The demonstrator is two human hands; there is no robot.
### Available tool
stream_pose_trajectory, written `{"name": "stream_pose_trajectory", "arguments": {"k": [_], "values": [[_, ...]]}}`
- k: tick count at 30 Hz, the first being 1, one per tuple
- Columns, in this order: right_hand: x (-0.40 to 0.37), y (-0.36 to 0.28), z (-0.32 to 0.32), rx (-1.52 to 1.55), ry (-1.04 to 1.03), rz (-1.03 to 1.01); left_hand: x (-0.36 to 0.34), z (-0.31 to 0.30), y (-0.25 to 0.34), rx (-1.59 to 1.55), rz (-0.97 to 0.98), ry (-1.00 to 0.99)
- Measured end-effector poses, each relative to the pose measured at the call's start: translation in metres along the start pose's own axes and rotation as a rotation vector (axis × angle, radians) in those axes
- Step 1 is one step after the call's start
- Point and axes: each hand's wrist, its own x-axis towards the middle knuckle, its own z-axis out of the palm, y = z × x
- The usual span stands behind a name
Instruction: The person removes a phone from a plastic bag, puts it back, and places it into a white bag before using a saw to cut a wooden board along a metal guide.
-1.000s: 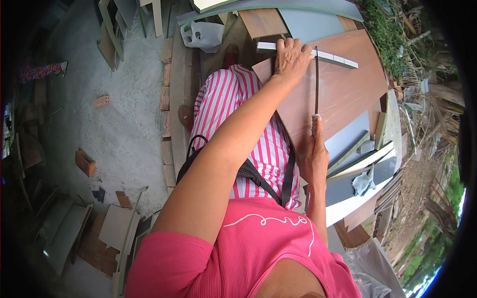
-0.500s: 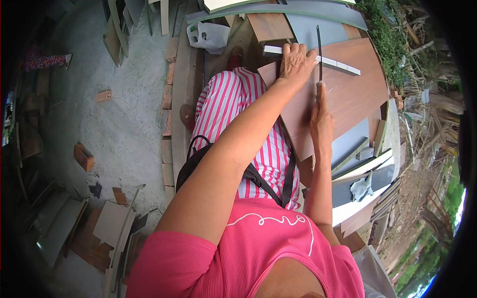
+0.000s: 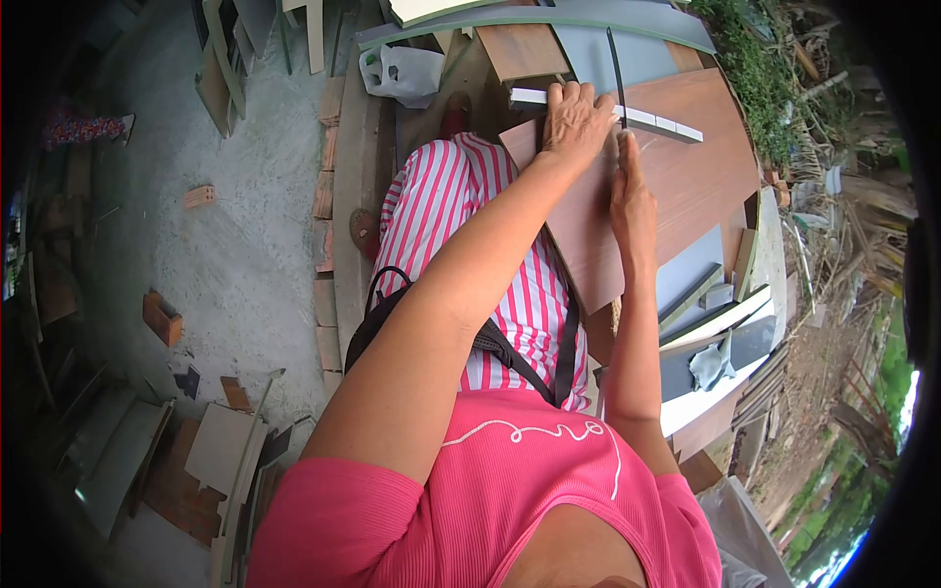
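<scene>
My left hand (image 3: 576,125) presses down on a narrow white strip (image 3: 665,124) with dark marks across it, fingers curled over its far edge. The strip lies across a brown wooden board (image 3: 691,181). Closed around the near end of a thin dark saw blade (image 3: 615,61) is my right hand (image 3: 633,196). The blade crosses the strip just right of my left fingertips. Its handle, if any, is hidden in my right hand.
Offcuts (image 3: 701,294) and a grey rag (image 3: 712,365) lie at the board's near right. A white plastic bag (image 3: 402,74) sits at the far left of my legs. Bricks (image 3: 162,318) and leaning panels (image 3: 223,69) stand on the concrete floor (image 3: 245,235). Plants (image 3: 750,83) grow at right.
My right hand has pushed the saw blade forward, away from my body, and is now close to the strip. My left hand stays on the strip. The whole view has shifted slightly.
</scene>
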Motion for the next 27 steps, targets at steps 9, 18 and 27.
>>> {"name": "stream_pose_trajectory", "arguments": {"k": [9, 18, 27], "values": [[-0.060, -0.007, -0.011, -0.028, -0.052, 0.103, -0.001, 0.002, 0.000, 0.029, 0.002, 0.025], [-0.110, -0.027, -0.031, -0.014, -0.264, 0.305, 0.003, 0.004, 0.005, 0.031, -0.060, 0.000], [-0.107, -0.013, -0.042, 0.088, -0.177, 0.296, 0.006, 0.004, -0.003, 0.023, -0.030, 0.016]]}}
